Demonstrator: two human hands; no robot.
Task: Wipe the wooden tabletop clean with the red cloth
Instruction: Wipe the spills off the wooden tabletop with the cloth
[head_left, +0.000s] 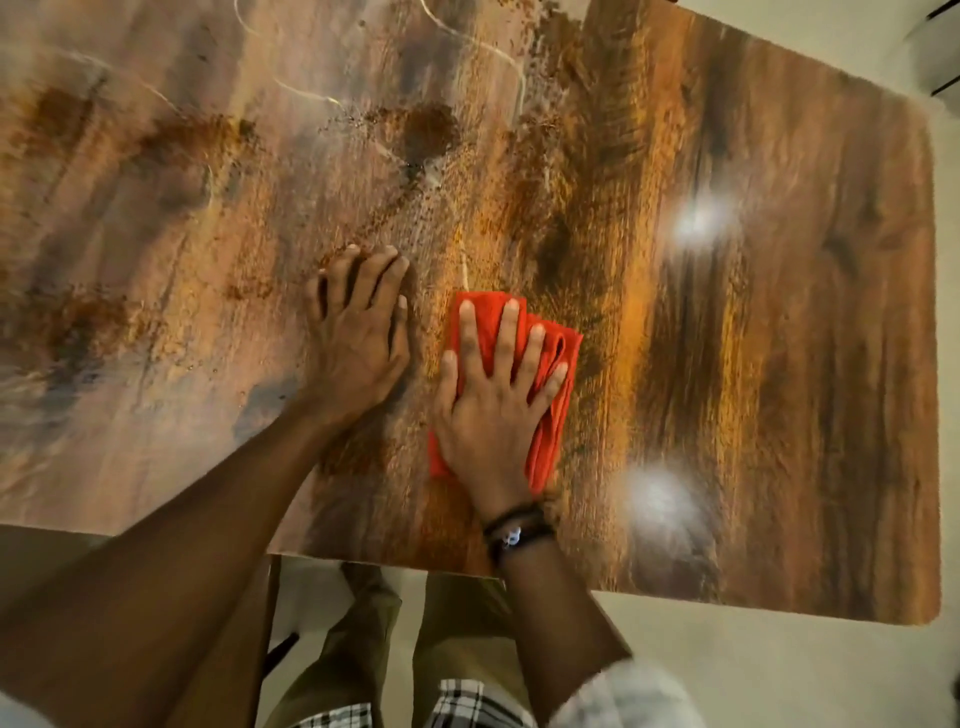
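Note:
The wooden tabletop (753, 364) fills most of the head view. A folded red cloth (553, 358) lies on it near the front edge. My right hand (493, 405) presses flat on top of the cloth with fingers spread. My left hand (358, 327) rests flat on the bare wood just left of the cloth, holding nothing. Brown crumbs and powdery smears (426, 130) cover the left and middle of the tabletop, with pale streaks among them. The right part of the tabletop looks glossy.
Two bright light reflections (696, 223) shine on the right side of the table. The table's front edge (675, 592) runs just above my legs (363, 649). Pale floor (779, 675) shows at lower right and beyond the far right corner.

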